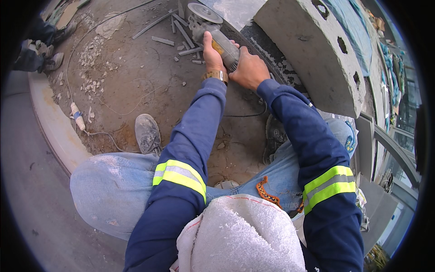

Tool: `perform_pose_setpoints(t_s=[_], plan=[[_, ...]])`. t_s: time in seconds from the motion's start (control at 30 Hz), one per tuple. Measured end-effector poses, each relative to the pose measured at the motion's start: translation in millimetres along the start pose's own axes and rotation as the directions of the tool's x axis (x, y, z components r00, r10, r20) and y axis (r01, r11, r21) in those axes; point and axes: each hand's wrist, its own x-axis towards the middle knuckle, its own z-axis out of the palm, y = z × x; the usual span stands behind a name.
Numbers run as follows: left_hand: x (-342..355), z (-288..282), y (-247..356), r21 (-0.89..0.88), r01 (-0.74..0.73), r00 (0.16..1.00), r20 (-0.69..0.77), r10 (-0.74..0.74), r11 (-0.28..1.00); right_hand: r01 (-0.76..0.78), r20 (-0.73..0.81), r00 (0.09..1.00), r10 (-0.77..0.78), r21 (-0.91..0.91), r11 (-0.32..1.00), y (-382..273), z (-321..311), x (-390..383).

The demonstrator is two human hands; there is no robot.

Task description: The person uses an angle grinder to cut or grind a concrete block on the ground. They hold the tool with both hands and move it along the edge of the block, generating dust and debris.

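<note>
An angle grinder (230,53), dusty grey with a yellow patch, is held out at arm's length near the top of the view. Its round pale disc (206,12) lies at the far end, beside a grey edge. My left hand (213,58) is closed round the left side of the body, thumb along the top and most fingers hidden beneath. My right hand (250,70) wraps the rear end from the right. A dark cord (247,115) runs below it. Whether the disc is spinning, I cannot tell.
A large concrete block (308,50) with several holes stands at the right. Cut grey strips (183,32) and rubble (93,61) litter the ground. At left lie a cable connector (78,117) and another person's shoes (53,62). My own shoe (148,133) rests on the dirt.
</note>
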Motion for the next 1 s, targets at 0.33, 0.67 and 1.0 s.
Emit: perform_pose_setpoints(t_s=[0.33, 0.67, 1.0], plan=[[-6, -1, -5, -0.022, 0.026, 1.0, -0.001, -0.026, 0.999, -0.011, 0.003, 1.0, 0.011, 0.007, 1.0, 2, -2, -9], [-6, -3, -11, -0.055, 0.038, 0.999, 0.016, -0.037, 0.998, -0.015, -0.01, 1.0, 0.015, 0.01, 1.0, 4, -2, -14], [1, -3, -3, -0.02, 0.035, 0.999, 0.015, -0.035, 0.999, -0.015, -0.006, 1.0, 0.015, 0.016, 1.0, 3, 0, -4]])
